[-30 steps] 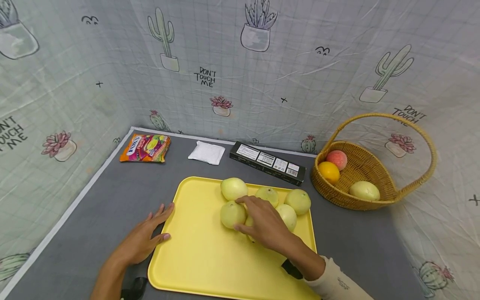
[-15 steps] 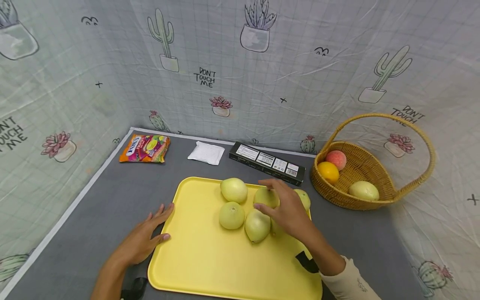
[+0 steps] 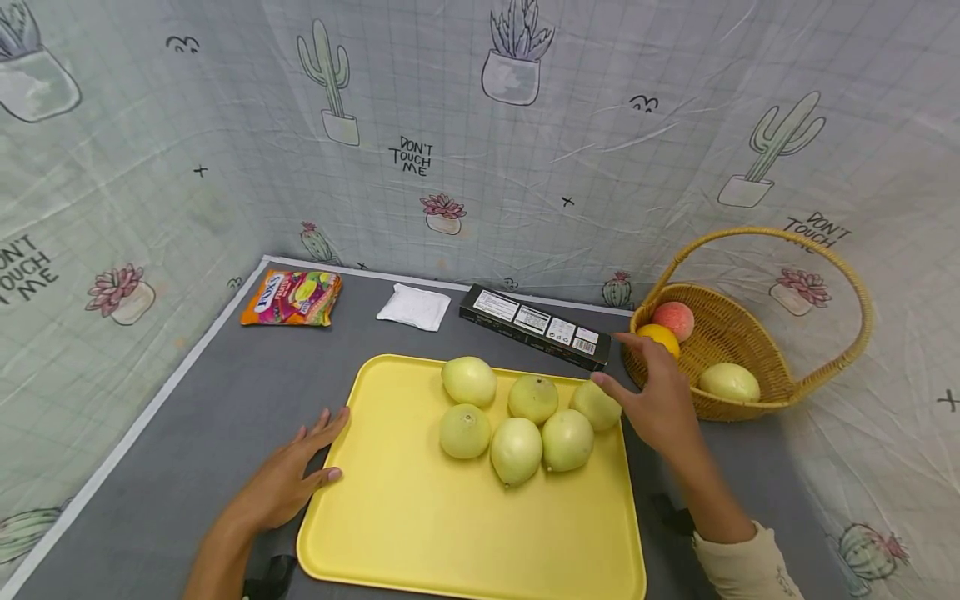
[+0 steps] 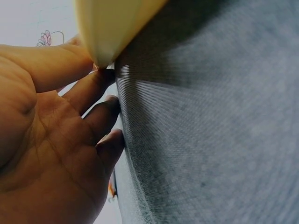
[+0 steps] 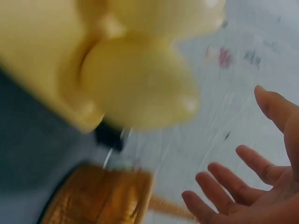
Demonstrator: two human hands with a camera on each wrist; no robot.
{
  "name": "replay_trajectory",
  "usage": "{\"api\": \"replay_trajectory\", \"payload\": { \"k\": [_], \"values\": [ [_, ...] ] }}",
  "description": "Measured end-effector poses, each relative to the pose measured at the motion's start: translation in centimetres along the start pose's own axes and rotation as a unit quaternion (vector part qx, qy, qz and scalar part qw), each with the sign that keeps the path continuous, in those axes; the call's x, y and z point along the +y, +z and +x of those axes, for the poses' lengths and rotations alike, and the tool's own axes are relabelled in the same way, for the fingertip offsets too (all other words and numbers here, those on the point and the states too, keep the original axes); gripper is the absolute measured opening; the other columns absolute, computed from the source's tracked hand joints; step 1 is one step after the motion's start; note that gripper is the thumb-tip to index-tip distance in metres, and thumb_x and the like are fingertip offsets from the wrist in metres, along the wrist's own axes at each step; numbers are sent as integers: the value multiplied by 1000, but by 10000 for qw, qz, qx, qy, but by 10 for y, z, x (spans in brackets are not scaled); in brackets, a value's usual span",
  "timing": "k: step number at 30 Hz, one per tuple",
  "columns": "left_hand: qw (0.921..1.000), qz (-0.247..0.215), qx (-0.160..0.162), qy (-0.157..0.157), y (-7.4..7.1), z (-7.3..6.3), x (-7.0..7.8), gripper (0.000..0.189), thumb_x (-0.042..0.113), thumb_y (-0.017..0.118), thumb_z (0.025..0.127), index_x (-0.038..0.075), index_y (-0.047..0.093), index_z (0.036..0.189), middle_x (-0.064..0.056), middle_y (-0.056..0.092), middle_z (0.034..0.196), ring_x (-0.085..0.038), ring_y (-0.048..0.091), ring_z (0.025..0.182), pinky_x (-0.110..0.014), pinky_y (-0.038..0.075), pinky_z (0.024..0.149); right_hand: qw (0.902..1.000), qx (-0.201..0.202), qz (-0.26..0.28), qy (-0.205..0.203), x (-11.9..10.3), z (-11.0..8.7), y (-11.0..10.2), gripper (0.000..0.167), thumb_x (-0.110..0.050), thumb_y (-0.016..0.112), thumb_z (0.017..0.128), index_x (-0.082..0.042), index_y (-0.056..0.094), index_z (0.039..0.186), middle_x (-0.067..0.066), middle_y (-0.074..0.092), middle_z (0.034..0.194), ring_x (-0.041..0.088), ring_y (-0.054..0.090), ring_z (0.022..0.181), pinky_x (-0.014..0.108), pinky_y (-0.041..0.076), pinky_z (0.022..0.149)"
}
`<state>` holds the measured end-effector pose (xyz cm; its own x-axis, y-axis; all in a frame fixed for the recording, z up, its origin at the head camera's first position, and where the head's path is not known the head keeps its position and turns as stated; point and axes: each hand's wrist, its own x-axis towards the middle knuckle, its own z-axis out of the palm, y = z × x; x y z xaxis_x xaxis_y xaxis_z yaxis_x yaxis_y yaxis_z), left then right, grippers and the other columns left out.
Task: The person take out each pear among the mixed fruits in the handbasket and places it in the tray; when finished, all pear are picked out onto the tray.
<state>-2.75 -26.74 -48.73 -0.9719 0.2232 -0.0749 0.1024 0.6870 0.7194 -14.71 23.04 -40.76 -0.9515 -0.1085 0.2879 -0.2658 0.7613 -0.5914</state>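
Observation:
A yellow tray (image 3: 420, 533) bears several pale yellow-green fruits (image 3: 516, 451) grouped at its far right. My left hand (image 3: 281, 475) rests against the tray's left edge, fingers extended; the left wrist view has the thumb and fingertips touching the rim. To the right of the tray, my right hand (image 3: 656, 400) hovers in front of a wicker basket (image 3: 750, 337), fingers spread and holding nothing. Within the basket lie a peach (image 3: 673, 319), an orange fruit (image 3: 662, 337) partly hidden by the hand, and one pale yellow-green fruit (image 3: 730, 382).
Behind the tray lie an orange candy bag (image 3: 292, 297), a white packet (image 3: 415, 307) and a long black box (image 3: 534, 326). The basket's tall handle (image 3: 855, 275) arches over it. A printed cloth (image 3: 360, 200) walls in the grey table.
My right hand has moved right, from the fruits on the tray, over the far right ones, to the front of the basket. The left hand has not moved.

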Motion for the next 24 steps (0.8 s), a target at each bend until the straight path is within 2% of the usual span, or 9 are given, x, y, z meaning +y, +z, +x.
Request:
{"api": "replay_trajectory", "payload": {
  "k": [3, 7, 9, 15, 18, 21, 24],
  "values": [
    [10000, -22, -8, 4, 0, 0, 0, 87, 26, 75, 97, 19, 30, 170, -12, 26, 176, -43, 22, 161, -26, 2, 134, 9994, 304, -150, 103, 15, 3, -11, 71, -29, 86, 92, -4, 54, 151, 28, 55, 149, 51, 50, 137, 71, 41, 112],
    [10000, -14, 29, 35, 1, -1, 0, 87, 25, 76, 96, 18, 31, 170, -13, 27, 176, -44, 23, 160, -10, -2, 130, 9969, 673, -337, 235, 34, 6, -27, 72, -27, 87, 91, 0, 54, 149, 33, 55, 146, 56, 46, 136, 72, 37, 113],
    [10000, -7, 46, 37, 0, -1, 0, 87, 25, 76, 96, 18, 31, 170, -13, 28, 176, -43, 23, 160, -11, -1, 130, 9953, 783, -449, 346, 43, 7, -34, 72, -28, 87, 92, 1, 54, 149, 35, 55, 144, 58, 45, 134, 73, 35, 112],
    [10000, -11, 16, 15, 0, 0, 0, 86, 26, 75, 97, 19, 30, 170, -13, 27, 176, -45, 23, 160, -22, 1, 133, 9908, 929, -704, 684, 74, 13, -56, 77, -35, 84, 93, 3, 51, 151, 37, 54, 146, 61, 43, 136, 75, 30, 115],
    [10000, 11, 1, -11, -1, 1, 1, 86, 25, 75, 97, 18, 30, 170, -13, 27, 176, -47, 23, 160, -32, 3, 135, 9883, 939, -860, 839, 92, 16, -65, 77, -36, 81, 95, 2, 50, 154, 37, 53, 147, 61, 43, 135, 75, 30, 114],
    [10000, 16, -42, -52, -1, 1, 1, 87, 26, 75, 97, 18, 29, 170, -14, 26, 176, -47, 22, 161, -47, 7, 133, 9855, 873, -1053, 1000, 106, 17, -72, 78, -37, 80, 96, 4, 48, 154, 41, 52, 145, 63, 42, 132, 75, 30, 110],
    [9999, 11, -76, -86, -2, 2, 2, 87, 25, 76, 97, 18, 29, 170, -14, 26, 176, -47, 22, 161, -54, 9, 131, 9834, 659, -1159, 1233, 114, 17, -75, 83, -42, 77, 98, 6, 44, 156, 45, 47, 147, 67, 38, 133, 77, 29, 111]
  ]
}}
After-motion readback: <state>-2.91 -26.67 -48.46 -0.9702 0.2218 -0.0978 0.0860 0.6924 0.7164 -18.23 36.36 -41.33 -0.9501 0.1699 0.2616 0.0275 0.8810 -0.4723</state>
